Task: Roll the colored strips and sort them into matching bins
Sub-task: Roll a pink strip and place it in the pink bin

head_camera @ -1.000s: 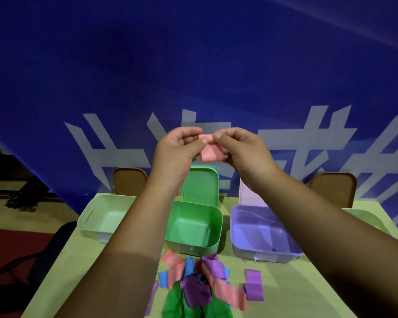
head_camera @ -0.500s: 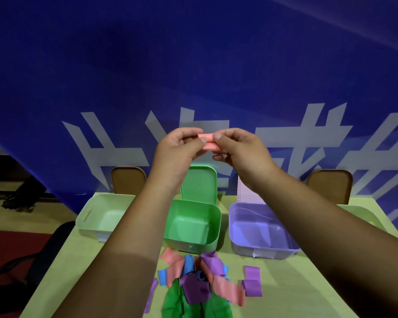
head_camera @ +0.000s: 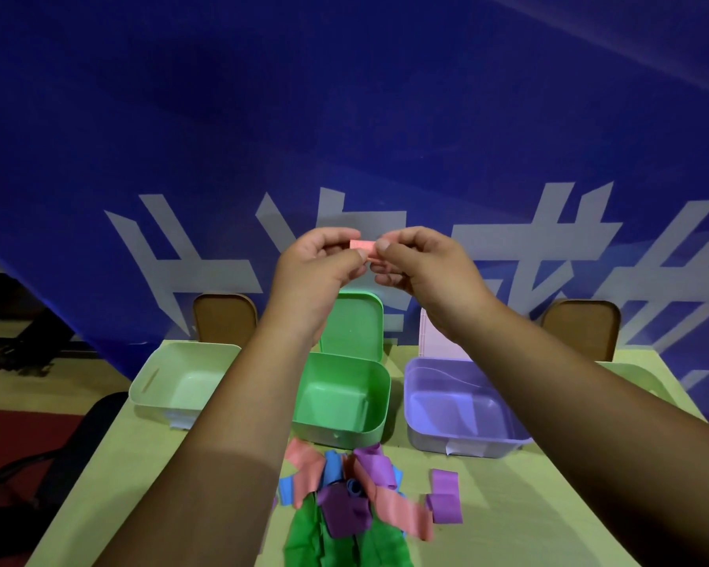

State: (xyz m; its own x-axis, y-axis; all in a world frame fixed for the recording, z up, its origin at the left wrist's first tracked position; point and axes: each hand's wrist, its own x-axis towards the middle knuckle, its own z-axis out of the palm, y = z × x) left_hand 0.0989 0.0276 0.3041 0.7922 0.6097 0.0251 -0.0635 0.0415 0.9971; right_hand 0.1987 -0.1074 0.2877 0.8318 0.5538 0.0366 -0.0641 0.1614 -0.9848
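Note:
A small pink strip (head_camera: 363, 248), rolled up tight, is held high above the bins between both hands. My left hand (head_camera: 316, 272) pinches its left end and my right hand (head_camera: 422, 268) pinches its right end. Below on the table stand a pale green bin (head_camera: 173, 382), a bright green bin (head_camera: 344, 403) with its lid upright behind it, and a purple bin (head_camera: 463, 407). A heap of loose strips (head_camera: 353, 497) in pink, blue, purple and green lies in front of the bins. A folded purple strip (head_camera: 445, 501) lies to the right of the heap.
The yellow-green table (head_camera: 529, 525) ends just behind the bins. Part of another pale bin (head_camera: 655, 386) shows behind my right arm. Two brown chair backs (head_camera: 224, 321) (head_camera: 582, 325) stand beyond it against a blue banner. A dark chair sits at the left.
The pink strip hung down as a short flap a second ago. Now it is wound up into a small roll between my fingertips. The hands stayed at the same height.

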